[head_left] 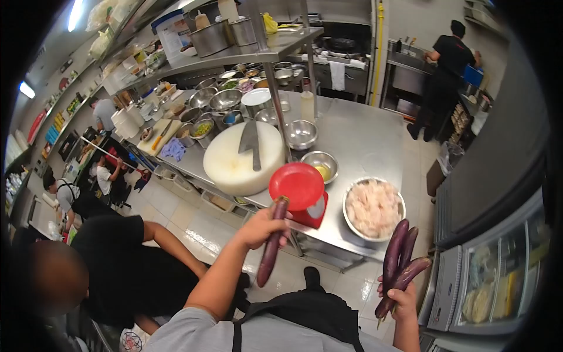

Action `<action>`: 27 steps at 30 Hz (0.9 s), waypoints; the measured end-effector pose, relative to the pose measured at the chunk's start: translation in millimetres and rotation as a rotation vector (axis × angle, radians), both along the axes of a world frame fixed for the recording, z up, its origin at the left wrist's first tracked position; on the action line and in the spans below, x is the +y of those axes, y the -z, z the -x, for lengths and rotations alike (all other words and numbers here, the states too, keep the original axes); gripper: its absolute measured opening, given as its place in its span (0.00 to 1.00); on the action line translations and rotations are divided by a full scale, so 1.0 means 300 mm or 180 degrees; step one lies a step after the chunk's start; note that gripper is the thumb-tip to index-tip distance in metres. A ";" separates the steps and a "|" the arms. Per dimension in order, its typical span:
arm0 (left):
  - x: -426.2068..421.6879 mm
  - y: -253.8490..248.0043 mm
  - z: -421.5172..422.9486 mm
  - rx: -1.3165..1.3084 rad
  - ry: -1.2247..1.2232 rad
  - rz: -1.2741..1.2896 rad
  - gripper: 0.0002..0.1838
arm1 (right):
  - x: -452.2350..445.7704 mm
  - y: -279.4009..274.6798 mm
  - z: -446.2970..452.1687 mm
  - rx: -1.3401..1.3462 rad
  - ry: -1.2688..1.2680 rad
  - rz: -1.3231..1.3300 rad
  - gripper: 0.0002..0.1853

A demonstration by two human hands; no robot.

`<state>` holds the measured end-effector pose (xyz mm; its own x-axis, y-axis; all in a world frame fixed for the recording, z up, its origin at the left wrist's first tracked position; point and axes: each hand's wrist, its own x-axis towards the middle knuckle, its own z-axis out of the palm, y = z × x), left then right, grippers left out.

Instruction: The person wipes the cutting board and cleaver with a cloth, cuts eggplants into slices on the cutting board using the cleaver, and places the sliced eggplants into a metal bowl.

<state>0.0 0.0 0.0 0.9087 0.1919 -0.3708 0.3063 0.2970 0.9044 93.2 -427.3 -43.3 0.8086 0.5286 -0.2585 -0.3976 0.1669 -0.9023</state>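
Eggplants (396,249) lie grasped: one in the left hand (260,226), three in the right hand (404,303).

Recorded dark purple on eggplants (395,249); red on scale (297,186); off-white on chopping block (226,157); pale pink on raw pieces (375,208); black on apron (299,317).

Tube lights (75,14) shine above glossy floor tiles (183,216) and a steel counter (352,126).

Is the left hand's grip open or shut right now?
Shut: the left hand is wrapped around one eggplant, showing on both sides of its upper part, while the lower end sticks out below.
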 end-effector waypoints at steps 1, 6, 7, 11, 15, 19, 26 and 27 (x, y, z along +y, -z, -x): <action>0.037 -0.024 0.036 0.0087 -0.0316 0.0117 0.18 | 0.017 -0.028 -0.001 -0.0080 -0.0061 -0.0048 0.38; 0.461 -0.058 -0.096 0.0595 -0.1335 -0.0289 0.17 | 0.329 -0.240 -0.411 -0.0600 -0.0511 0.0033 0.40; 0.512 -0.039 -0.079 0.0678 -0.1532 -0.0173 0.19 | 0.370 -0.276 -0.457 -0.0712 -0.0780 0.0127 0.40; 0.763 0.028 -0.024 0.0419 -0.2435 0.0382 0.18 | 0.584 -0.345 -0.606 -0.0978 -0.1735 0.0351 0.40; 0.935 0.029 -0.043 0.0809 -0.2575 -0.0507 0.22 | 0.808 -0.407 -0.614 -0.1126 -0.2155 0.0488 0.40; 1.213 0.118 -0.023 0.0849 -0.2232 -0.1910 0.34 | 1.052 -0.440 -0.628 -0.1517 -0.2563 0.0896 0.39; 1.871 0.613 -0.092 0.0395 -0.1230 -0.3412 0.42 | 1.775 -0.469 -0.445 -0.1510 -0.2773 0.1581 0.36; 1.941 0.672 -0.114 0.0220 -0.1253 -0.3222 0.42 | 1.895 -0.445 -0.420 -0.2121 -0.3216 0.1586 0.37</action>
<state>34.2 582.2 -201.6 0.6999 0.7103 0.0751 0.4123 -0.4876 0.7696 219.2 141.2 90.1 0.1616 0.9376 -0.3079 0.3939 -0.3473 -0.8510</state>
